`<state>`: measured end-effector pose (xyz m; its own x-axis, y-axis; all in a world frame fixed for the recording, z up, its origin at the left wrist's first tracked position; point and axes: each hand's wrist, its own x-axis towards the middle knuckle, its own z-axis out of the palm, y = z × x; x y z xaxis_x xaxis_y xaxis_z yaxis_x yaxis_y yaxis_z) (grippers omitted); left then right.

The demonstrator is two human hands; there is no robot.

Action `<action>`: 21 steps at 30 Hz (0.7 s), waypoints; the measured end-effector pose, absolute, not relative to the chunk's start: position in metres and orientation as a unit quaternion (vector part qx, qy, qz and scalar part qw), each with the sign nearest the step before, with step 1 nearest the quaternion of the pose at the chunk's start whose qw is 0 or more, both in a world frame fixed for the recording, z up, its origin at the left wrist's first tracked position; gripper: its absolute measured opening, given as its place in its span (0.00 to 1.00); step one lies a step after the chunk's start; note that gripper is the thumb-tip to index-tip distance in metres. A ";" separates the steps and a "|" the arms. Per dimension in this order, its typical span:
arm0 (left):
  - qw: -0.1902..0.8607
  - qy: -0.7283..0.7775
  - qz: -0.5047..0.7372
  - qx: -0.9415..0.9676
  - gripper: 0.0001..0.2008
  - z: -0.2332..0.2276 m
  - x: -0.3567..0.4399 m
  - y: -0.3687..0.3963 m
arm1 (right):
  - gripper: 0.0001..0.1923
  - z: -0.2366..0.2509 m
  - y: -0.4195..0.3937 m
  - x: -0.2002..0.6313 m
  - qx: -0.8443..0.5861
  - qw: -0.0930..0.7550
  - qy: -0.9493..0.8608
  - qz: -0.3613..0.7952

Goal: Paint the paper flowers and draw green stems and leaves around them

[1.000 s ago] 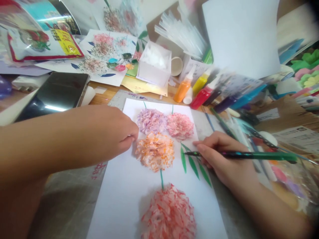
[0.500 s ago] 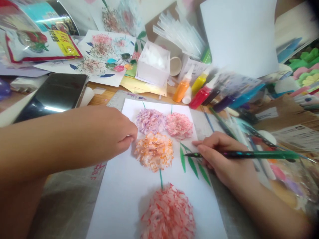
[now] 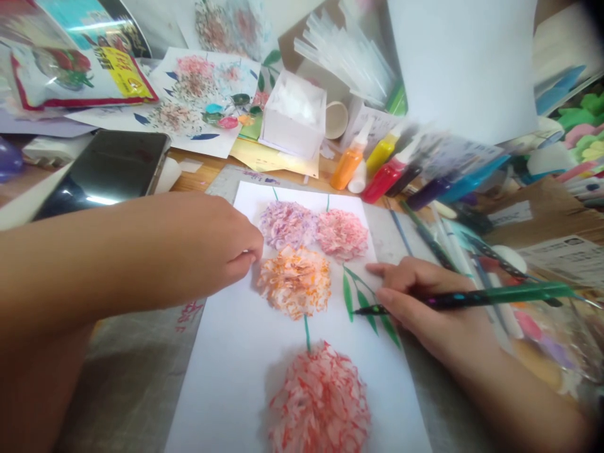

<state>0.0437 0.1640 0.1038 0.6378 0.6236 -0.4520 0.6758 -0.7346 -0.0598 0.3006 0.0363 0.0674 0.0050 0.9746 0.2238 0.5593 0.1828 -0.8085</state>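
Brush (image 3: 472, 297) (right hand (image 3: 425, 308)) on green leaves (image 3: 365, 302).

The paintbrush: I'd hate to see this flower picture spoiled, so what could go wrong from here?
The right hand holds the paintbrush with its tip at the green leaves; its palm rests close by and might smear them if wet. A slip could streak green onto the orange flower. The left hand presses the white paper beside that flower and could flatten its edge.
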 end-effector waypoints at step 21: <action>0.069 0.358 -0.200 0.910 0.14 0.108 0.045 0.159 | 0.12 0.061 0.045 0.311 -0.564 0.632 -0.418 0.329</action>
<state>0.0445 0.1594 0.1081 0.6640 0.6227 -0.4140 0.6781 -0.7347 -0.0174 0.3112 0.0448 0.0608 0.4349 0.8866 0.1575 0.0554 0.1483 -0.9874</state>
